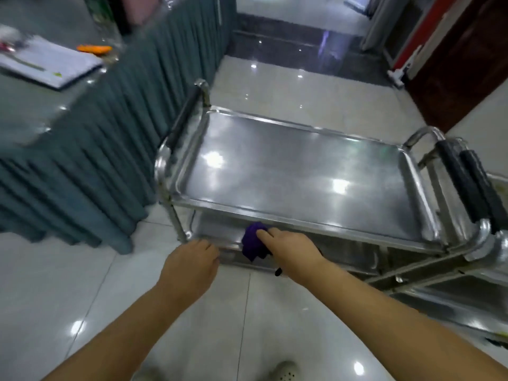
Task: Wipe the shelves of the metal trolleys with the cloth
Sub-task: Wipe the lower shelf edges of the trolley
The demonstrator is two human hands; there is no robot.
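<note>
A shiny metal trolley [302, 171] stands in front of me, its top shelf bare and glossy. My right hand [288, 248] holds a bunched purple cloth [253, 240] at the near edge of the lower shelf [217, 229], just under the top shelf's rim. My left hand [192, 259] rests with curled fingers on the lower shelf's front rim, near the left leg [178, 226]. Most of the lower shelf is hidden under the top one.
A second metal trolley [467, 295] butts against the first on the right, black-gripped handles [467, 182] side by side. A table with a pleated teal skirt [104, 149] stands close on the left, holding a white board [49, 64]. Glossy tiled floor [110, 298] lies around.
</note>
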